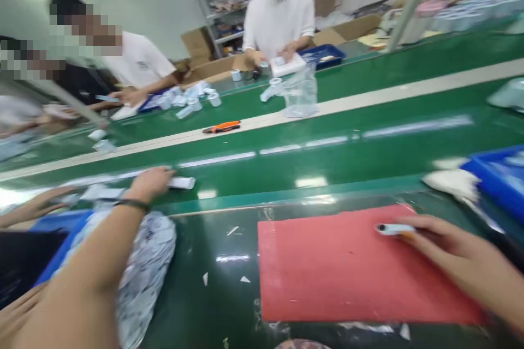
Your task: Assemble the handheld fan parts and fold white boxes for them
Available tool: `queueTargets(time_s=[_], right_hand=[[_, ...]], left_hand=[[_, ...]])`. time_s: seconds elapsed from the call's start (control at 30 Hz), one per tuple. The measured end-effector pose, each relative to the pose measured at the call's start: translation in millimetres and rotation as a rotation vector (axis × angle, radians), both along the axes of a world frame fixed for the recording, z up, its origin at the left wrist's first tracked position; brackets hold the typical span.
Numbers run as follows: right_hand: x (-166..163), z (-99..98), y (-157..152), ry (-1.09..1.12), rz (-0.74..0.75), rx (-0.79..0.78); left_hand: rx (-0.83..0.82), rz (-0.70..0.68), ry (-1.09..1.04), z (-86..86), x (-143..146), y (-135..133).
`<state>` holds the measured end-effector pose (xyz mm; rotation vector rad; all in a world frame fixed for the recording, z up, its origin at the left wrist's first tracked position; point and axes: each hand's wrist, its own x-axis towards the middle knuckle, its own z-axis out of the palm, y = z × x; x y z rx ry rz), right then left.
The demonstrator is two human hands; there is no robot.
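My left hand [150, 182], with a dark band at the wrist, reaches out to the far left over the green belt. Its fingers are curled around one end of a white tube-shaped piece [182, 182], partly hidden under them. On the right, my right hand [442, 240] pinches a small light-blue cylinder [393, 229] with a dark round end and a bit of orange near the fingertips. This cylinder is just over the red mat [319, 272] taped to the dark green table.
A patterned sleeve or cloth [147, 267] and a blue bin [65, 251] lie left, beside a neighbour's hand [36, 207]. A blue tray [499, 180] stands right. Orange-handled pliers [223, 127] and a clear plastic bag [301, 92] are across the belt, near co-workers.
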<state>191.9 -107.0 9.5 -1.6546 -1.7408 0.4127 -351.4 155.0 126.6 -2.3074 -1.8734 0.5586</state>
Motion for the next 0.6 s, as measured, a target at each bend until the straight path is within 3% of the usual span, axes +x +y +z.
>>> queueTargets(time_s=[0.1,0.17,0.27,0.33,0.43,0.5,0.6], right_hand=[[-8,3.8,-19,-0.043,-0.074,-0.067],[-13,2.0,-23,-0.107,-0.138,-0.110],[-15,0.0,-25,-0.139,-0.176,-0.123],[-17,2.4,-24,-0.123,-0.176,-0.116],[-25,12.2,-22,-0.041,-0.160,-0.073],[-34,20.8,-20,0.024,-0.143,-0.010],[-46,32.8,-19,0.065,-0.102,0.088]], left_hand=[[0.038,-0.050,0.057,-12.5,-39,13],[0.075,-0.130,-0.053,-21.4,-62,31],[0.060,-0.191,-0.212,-18.1,-57,38],[0.073,-0.221,-0.224,-5.8,-19,17],[0.098,-0.367,-0.267,6.8,75,-45],[0.022,-0.518,-0.370,0.6,143,-91],[-0.098,-0.762,-0.488,-28.3,220,-143]])
